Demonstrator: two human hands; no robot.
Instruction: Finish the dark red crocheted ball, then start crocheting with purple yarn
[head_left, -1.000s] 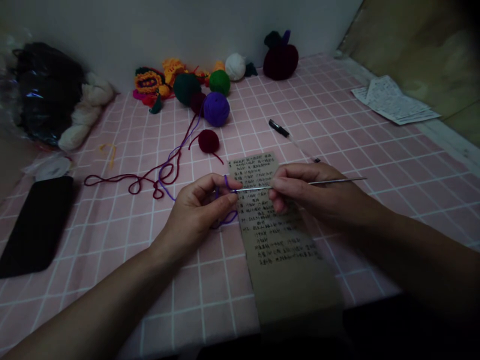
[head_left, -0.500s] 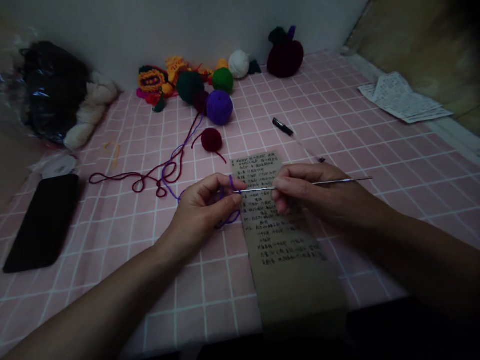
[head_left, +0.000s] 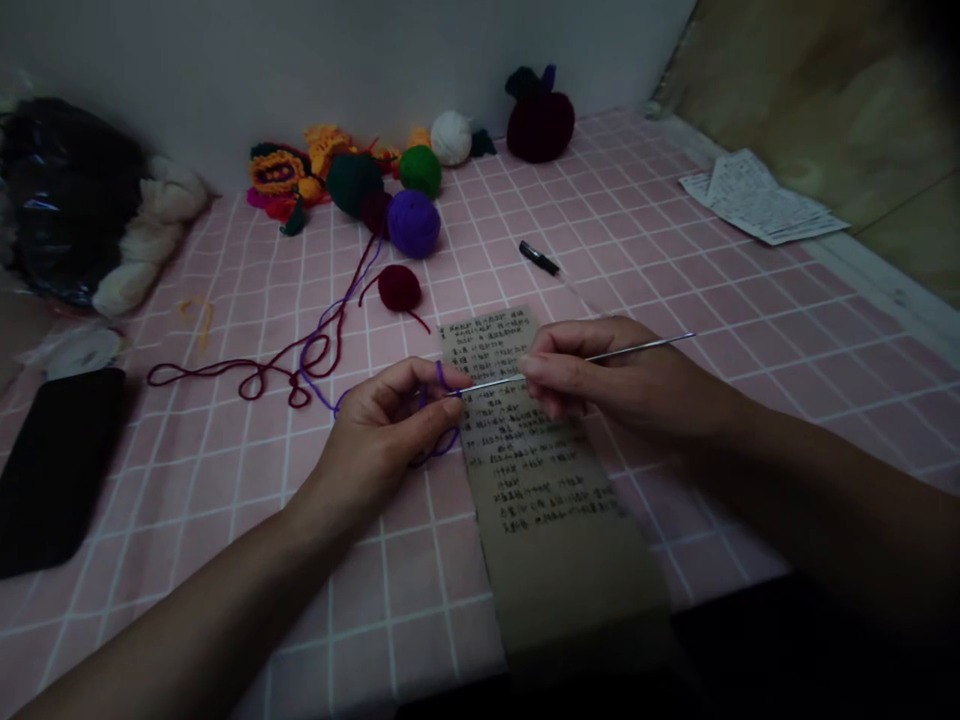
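- The hook (head_left: 592,357) is lying almost level at the centre of the frame, its tip meeting a loop of purple yarn (head_left: 439,375) just left of centre.
- The right hand (head_left: 607,385) is pinching the hook's shaft between thumb and fingertips, with the handle end sticking out toward the right.
- The left hand (head_left: 382,430) is pinching the yarn loop between thumb and forefinger, the other fingers curling under; more yarn is hanging below the hand and trailing off to the upper left.
- Both hands are hovering over a brown paper (head_left: 540,480) covered in handwriting, which is lying on the pink checked surface (head_left: 675,260) and running to the lower edge.
- A maroon strand (head_left: 225,372) is looping across the surface left of centre, beside a maroon ball (head_left: 398,287).
- A purple ball (head_left: 413,222) is sitting above it, with a pen (head_left: 541,259) to its right.
- A green ball (head_left: 420,170), a white ball (head_left: 451,137), a crocheted flower (head_left: 274,172) and a dark red apple (head_left: 538,122) are lining the wall at the top.
- Cream skeins (head_left: 146,235) and a black bag (head_left: 60,190) are resting at the upper left, a black case (head_left: 52,465) at the left edge, folded sheets (head_left: 757,198) at the upper right.
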